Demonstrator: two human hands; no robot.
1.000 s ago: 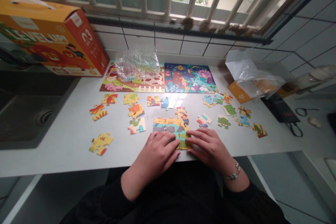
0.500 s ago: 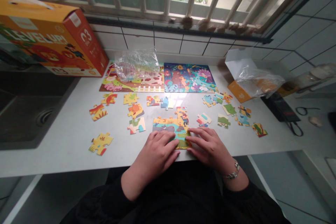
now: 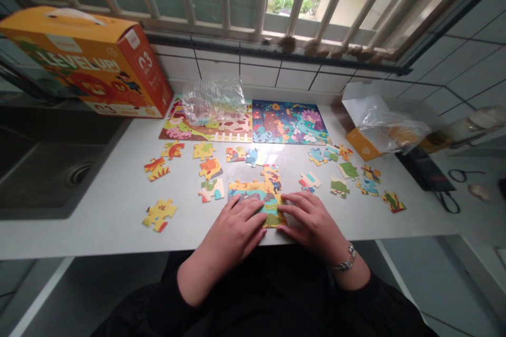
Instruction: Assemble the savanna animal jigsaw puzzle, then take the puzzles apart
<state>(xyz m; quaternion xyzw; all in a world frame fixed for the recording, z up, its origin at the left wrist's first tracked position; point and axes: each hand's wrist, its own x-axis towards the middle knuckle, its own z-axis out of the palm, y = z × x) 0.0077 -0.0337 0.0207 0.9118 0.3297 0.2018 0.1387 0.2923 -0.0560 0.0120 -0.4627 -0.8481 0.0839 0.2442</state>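
Two bare hands lie palm down over a partly joined jigsaw (image 3: 272, 200) on a pale counter (image 3: 110, 231), close to its near edge. The left hand (image 3: 236, 226) is flat, fingers extended, covering much of the jigsaw's left side; the right hand (image 3: 314, 221), with a bracelet (image 3: 346, 261) at its wrist, curves its fingertips onto the right border. The hands are apart, a strip of puzzle showing between them, and neither is visibly clamped around anything. Beyond the fingertips, a narrow column of joined pieces sticks up from the jigsaw's right part. Just past the right fingers lies a white-and-red piece (image 3: 309, 181); a cream-and-green piece (image 3: 212, 190) sits beyond the left knuckles, and a yellow piece (image 3: 159, 215) well out to the left. Farther ahead are a farm picture (image 3: 233, 127) under clear plastic and a dark blue picture (image 3: 292, 124). The likeliest trouble is a seam popping up, if the hands squeeze inward unevenly. The column, joined only at its foot, could twist loose under a sideways push. A pull toward the body could drag the lower row over the counter's edge, and a misfit beneath the left palm would be hidden.
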